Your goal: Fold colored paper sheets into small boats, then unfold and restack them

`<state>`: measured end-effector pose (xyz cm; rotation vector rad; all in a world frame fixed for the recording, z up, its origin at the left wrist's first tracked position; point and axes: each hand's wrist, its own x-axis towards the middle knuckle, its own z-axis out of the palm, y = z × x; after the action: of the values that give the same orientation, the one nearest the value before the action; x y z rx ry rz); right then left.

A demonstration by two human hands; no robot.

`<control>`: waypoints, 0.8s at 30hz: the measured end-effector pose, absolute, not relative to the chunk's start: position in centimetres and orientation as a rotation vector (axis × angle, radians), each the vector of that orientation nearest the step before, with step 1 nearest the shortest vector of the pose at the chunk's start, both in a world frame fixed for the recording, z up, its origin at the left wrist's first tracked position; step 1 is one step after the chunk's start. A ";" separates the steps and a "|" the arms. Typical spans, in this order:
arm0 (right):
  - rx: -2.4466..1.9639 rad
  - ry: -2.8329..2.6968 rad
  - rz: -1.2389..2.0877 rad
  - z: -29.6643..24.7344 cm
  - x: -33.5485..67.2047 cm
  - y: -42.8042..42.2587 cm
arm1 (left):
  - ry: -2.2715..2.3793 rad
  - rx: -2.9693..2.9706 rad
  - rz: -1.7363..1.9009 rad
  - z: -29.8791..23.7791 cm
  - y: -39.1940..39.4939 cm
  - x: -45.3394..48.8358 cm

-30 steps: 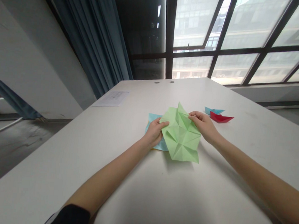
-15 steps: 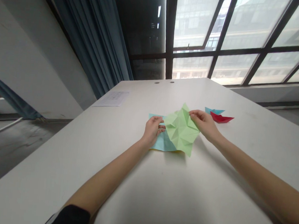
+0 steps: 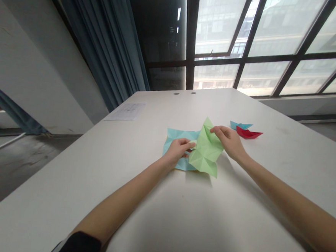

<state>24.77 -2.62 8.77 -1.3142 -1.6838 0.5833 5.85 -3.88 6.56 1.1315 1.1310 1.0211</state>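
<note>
Over a creased light-blue paper sheet (image 3: pixel 181 134) on the white table (image 3: pixel 181 219), forearms (image 3: pixel 131 190) angled inward, the left hand (image 3: pixel 179 150) and right hand (image 3: pixel 229 141) pinch a creased light-green paper sheet (image 3: pixel 205 153) by its edges.

Black sleeves (image 3: pixel 83 245) (bare forearms (image 3: pixel 125 199)).

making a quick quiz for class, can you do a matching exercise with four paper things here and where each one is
1 green sheet
2 blue sheet
3 red boat
4 printed page

A near the left edge of the table
B in the right hand
C beside a blue boat
D partly hidden behind the green sheet

Pairs: 1-B, 2-D, 3-C, 4-A
</note>
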 end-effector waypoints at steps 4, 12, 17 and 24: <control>-1.472 -1.735 0.478 8.8 24.8 -2.4 | 1.149 1.300 1.157 7.1 -4.0 6.0; -1.338 -1.636 0.612 7.5 25.5 -1.0 | 1.008 1.066 1.432 8.5 -4.1 5.7; -1.165 -1.329 1.051 8.0 25.7 -1.9 | 1.077 0.843 1.620 9.1 -2.5 3.4; -1.211 -1.454 1.218 8.4 25.3 -2.5 | 1.280 0.817 1.367 7.7 0.7 -0.7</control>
<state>25.30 -2.55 8.44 -1.2111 -1.4544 1.2180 -0.72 0.73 7.69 0.8170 1.2800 1.3665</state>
